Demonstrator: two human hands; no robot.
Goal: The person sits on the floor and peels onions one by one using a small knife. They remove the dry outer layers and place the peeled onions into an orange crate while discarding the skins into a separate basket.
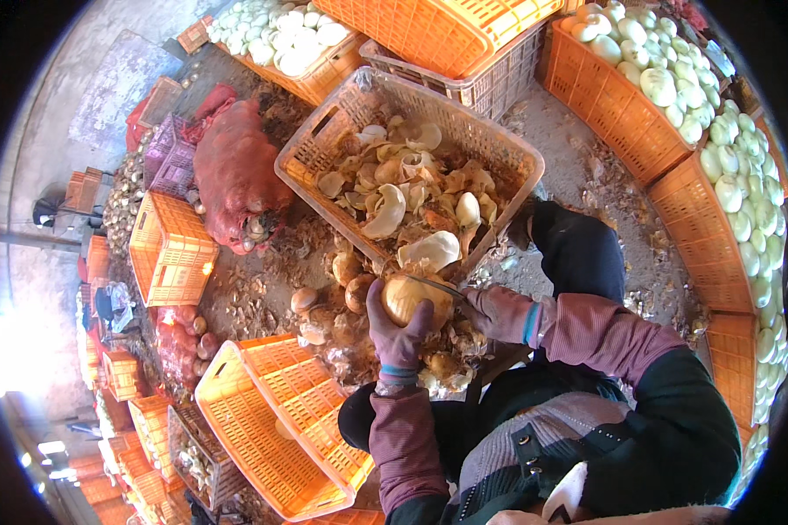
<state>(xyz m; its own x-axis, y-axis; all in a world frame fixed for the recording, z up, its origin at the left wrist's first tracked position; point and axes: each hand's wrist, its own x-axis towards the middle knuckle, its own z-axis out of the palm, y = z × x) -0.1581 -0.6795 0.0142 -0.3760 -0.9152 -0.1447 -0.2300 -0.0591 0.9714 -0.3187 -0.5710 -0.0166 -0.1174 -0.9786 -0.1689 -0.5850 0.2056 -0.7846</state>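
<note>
My left hand point(399, 331), in a purple knitted work glove, holds a large yellow-skinned onion point(412, 300) by its sides. The gloved right hand point(502, 314) grips a knife, whose blade point(433, 283) lies against the top of the onion. Just beyond the hands stands a brown plastic crate point(407, 85) holding onion skins and thick peeled layers point(386, 211). Unpeeled onions point(358, 293) and loose skins lie on the floor beside and under my hands.
An orange plastic crate point(236, 410) with one pale onion inside stands at lower left. A red mesh sack point(236, 174) lies at upper left. Orange crates heaped with peeled onions point(660, 85) curve along the right. More crates point(433, 33) are stacked beyond the brown one.
</note>
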